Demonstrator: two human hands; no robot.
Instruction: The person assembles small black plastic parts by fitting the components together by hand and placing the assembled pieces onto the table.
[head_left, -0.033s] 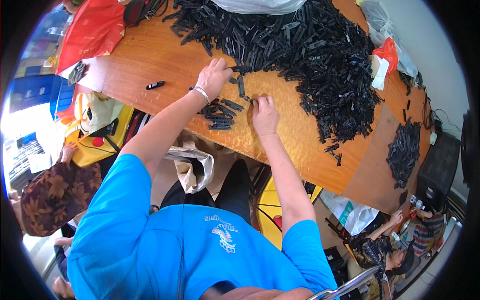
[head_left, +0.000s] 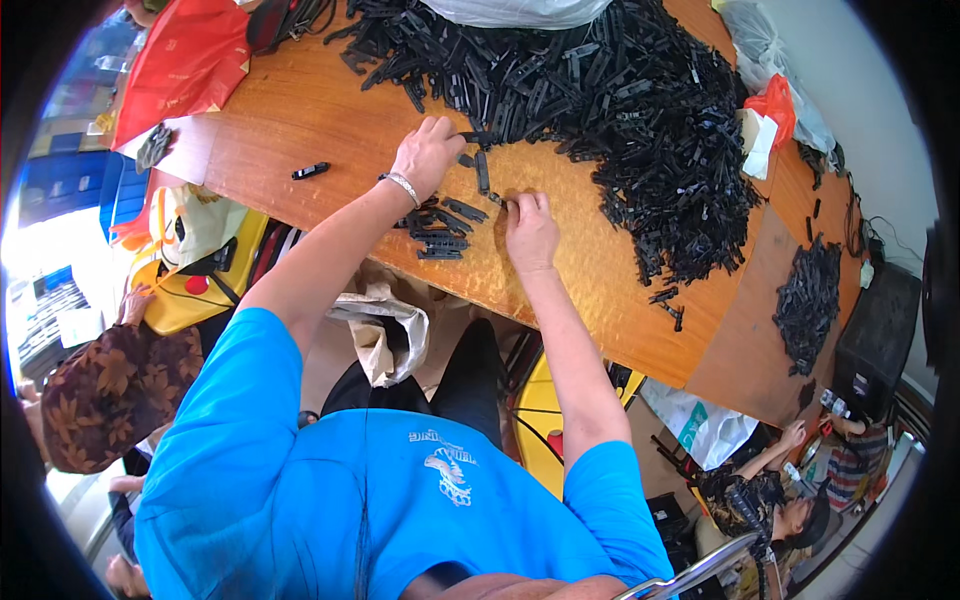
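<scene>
Tabletop leaves room between edge of pile and right hand, whose grip, like left hand's, pinches a black part.

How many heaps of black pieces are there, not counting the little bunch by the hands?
2: a large heap, upper middle, and a smaller heap, far right. White plastic at the top may hide more.

The bench is surfaced in smooth, glossy wood, scuffed in places. The heaped black parts are seemingly moulded in plastic, matt with small glints. Shiny metal is suggested by the bracelet.
</scene>
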